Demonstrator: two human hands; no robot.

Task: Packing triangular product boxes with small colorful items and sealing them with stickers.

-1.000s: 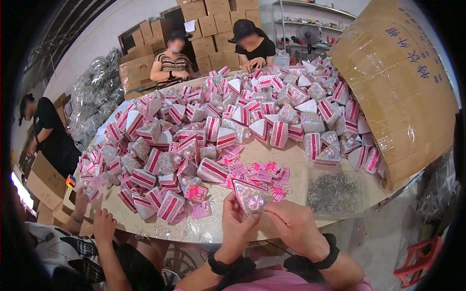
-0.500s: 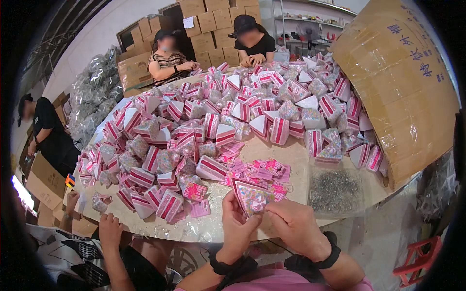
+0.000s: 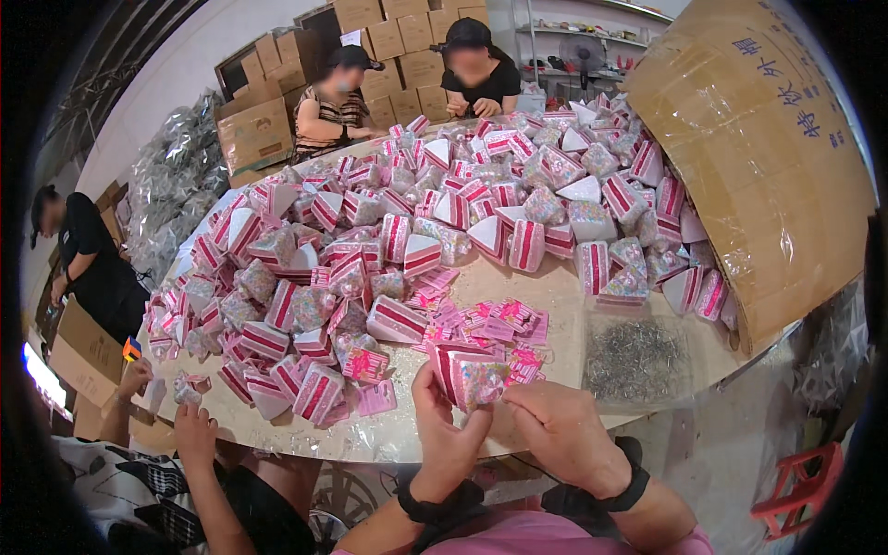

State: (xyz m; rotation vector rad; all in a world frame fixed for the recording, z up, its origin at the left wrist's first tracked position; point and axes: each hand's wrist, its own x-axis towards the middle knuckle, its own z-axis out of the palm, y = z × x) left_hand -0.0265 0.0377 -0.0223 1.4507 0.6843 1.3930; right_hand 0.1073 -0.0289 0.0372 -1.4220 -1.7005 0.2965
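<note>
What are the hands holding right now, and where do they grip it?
Left hand and right hand hold one pink-striped wedge packet by its lower end, the left at its left side, the right at its lower right.

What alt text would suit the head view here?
Both hands, left hand and right hand, hold a wedge-shaped pink-striped packet over a round table heaped with similar packets. Other people work around it.

Both hands, the left hand (image 3: 448, 435) and the right hand (image 3: 562, 435), hold one small pink-striped packet (image 3: 472, 375) above the edge of the counter (image 3: 407, 430). Just behind it lie pink tags (image 3: 504, 324). A big heap of packets (image 3: 444, 217) covers the counter beside a large cardboard box (image 3: 758, 157).
</note>
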